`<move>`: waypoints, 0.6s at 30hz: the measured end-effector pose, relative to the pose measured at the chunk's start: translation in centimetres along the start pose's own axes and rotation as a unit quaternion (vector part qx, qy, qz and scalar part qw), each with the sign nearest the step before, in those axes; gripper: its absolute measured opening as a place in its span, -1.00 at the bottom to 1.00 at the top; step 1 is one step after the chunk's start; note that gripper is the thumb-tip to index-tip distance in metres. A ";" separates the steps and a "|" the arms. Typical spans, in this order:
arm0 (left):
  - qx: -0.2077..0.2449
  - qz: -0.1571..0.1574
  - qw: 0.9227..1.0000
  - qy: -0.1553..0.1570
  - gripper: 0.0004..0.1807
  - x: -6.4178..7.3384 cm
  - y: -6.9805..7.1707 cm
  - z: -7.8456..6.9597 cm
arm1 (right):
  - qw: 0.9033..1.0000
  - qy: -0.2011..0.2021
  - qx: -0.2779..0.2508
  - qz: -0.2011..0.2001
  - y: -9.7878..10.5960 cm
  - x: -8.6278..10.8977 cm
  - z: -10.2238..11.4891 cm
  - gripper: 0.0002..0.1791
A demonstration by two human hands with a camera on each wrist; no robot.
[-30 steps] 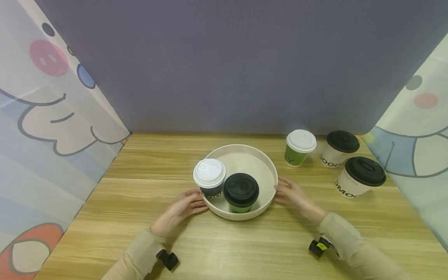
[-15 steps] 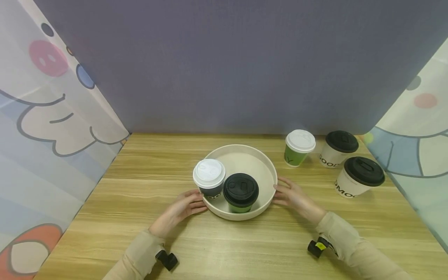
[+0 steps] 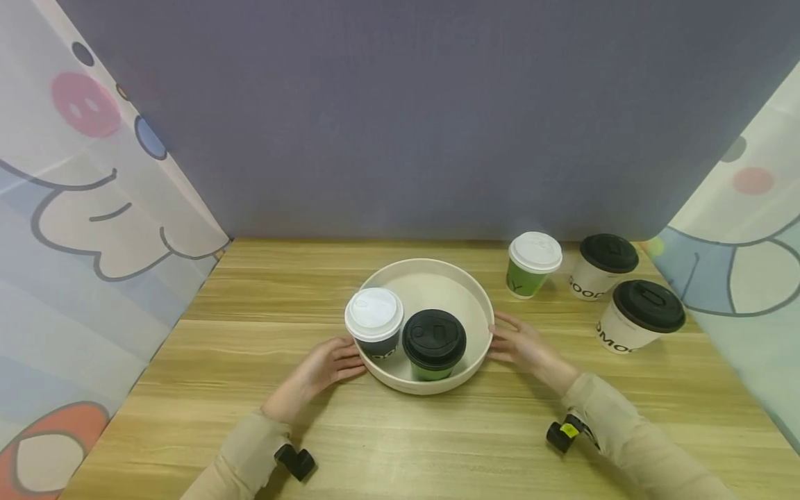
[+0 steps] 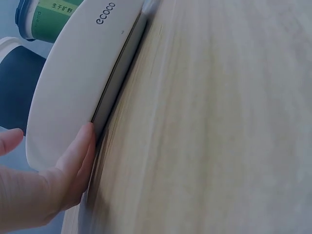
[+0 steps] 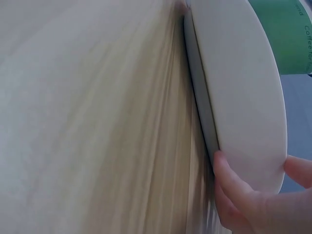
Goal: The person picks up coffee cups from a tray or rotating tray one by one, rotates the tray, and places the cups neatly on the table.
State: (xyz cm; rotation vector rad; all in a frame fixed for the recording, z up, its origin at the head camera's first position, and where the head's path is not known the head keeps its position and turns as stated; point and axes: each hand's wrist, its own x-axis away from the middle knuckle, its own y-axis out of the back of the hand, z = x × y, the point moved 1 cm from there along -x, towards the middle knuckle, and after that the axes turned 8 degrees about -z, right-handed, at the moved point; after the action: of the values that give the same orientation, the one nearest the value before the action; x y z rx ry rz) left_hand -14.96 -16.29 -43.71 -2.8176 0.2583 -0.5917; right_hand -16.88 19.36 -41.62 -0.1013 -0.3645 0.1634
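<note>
A round cream tray (image 3: pixel 417 389) marked "ecoco" stands on the wooden table, with a seam above its base ring. Inside, a dark cup with a white lid (image 3: pixel 375 316) is at the left and a green cup with a black lid (image 3: pixel 434 340) at the front; both are upright. My left hand (image 3: pixel 326 362) holds the tray's left side, fingers along the low wall and thumb (image 4: pixel 10 140) up at the rim. Opposite it, my right hand (image 3: pixel 523 347) grips the right side, its fingers (image 5: pixel 229 175) low on the wall and its thumb touching the rim.
Right of the tray stand a green cup with a white lid (image 3: pixel 533 265) and two pale cups with black lids, one farther back (image 3: pixel 603 267) and one nearer (image 3: pixel 639 316). A grey panel (image 3: pixel 412 125) rises behind the table (image 3: pixel 400 444); printed curtains flank it.
The tray has turned slightly: the white-lidded cup in it has come a little nearer and the black-lidded one has shifted right. Both hands stay at its sides.
</note>
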 end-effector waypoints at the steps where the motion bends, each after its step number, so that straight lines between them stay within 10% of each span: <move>1: -0.002 0.000 1.000 -0.001 -0.78 0.0 0.0 0.0 | 1.000 -0.002 -0.004 0.001 0.1 -0.1 0.0 -0.27; 18: -0.021 -0.017 1.000 0.000 -0.50 -0.1 -0.1 -0.2 | 1.000 -0.009 -0.012 0.024 1.1 -2.0 0.8 -0.30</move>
State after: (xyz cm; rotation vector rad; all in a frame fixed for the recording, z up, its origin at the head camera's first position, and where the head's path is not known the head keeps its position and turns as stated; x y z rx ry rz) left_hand -15.09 -16.22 -43.51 -2.8666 0.2258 -0.6013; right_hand -19.20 20.09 -41.73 -0.1324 -0.3821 0.2073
